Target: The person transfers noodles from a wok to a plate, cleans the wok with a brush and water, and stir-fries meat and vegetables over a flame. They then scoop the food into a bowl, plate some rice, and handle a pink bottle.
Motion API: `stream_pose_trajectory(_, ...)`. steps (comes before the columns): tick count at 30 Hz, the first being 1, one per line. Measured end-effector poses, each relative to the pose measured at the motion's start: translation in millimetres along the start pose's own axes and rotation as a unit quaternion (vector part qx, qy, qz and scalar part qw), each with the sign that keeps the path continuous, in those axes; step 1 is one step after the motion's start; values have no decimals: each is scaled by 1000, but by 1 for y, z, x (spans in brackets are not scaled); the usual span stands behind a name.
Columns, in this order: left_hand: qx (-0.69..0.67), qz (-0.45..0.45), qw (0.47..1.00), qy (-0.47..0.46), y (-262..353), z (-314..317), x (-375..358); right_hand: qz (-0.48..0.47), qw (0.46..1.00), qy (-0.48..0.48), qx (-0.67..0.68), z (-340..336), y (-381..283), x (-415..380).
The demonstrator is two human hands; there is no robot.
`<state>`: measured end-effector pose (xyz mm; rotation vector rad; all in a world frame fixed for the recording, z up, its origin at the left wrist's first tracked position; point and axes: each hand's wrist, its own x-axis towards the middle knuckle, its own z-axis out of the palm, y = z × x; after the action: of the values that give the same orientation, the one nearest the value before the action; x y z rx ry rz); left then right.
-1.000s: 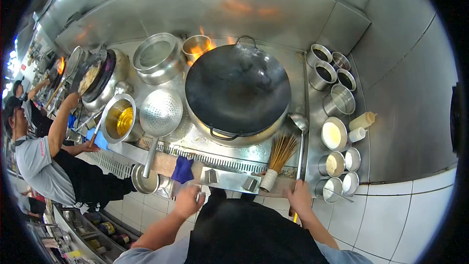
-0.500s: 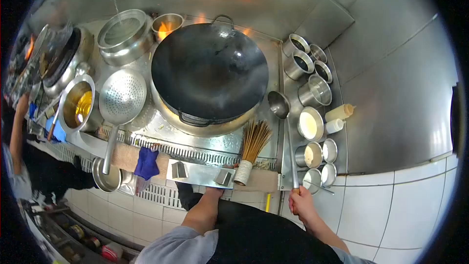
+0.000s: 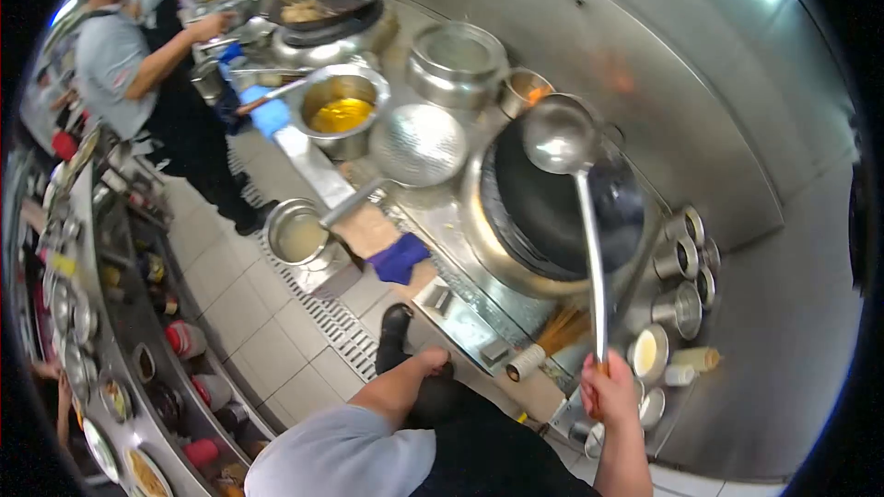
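My right hand (image 3: 610,388) is wrapped round the wooden grip of a long-handled steel ladle (image 3: 560,140), raised so its bowl appears over the far part of the dark wok (image 3: 552,212). No food shows in the wok. My left hand (image 3: 435,362) is low, near my knee and the front edge of the stove; its fingers are too small and partly hidden to make out. Nearest it are a metal control panel (image 3: 456,320) and a bamboo wok brush (image 3: 559,331) lying on the stove's front edge.
Left of the wok lie a perforated strainer (image 3: 419,143), a pot of yellow oil (image 3: 341,115) and a purple cloth (image 3: 399,259). Sauce containers (image 3: 680,308) line the right side. A co-worker (image 3: 138,74) stands at the left by another wok. Shelves (image 3: 166,313) run behind on the left.
The ladle has been lifted from beside the stove to above the wok, still in my right hand. My view has turned left, bringing the co-worker and shelves into sight.
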<state>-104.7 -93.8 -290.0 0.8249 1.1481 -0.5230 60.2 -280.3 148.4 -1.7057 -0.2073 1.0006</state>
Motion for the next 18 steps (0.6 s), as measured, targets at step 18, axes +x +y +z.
stream_pose_trajectory(18,499,-67,861,73,-427,-183,-145,-66,943,-186,-269,321,-101,250)
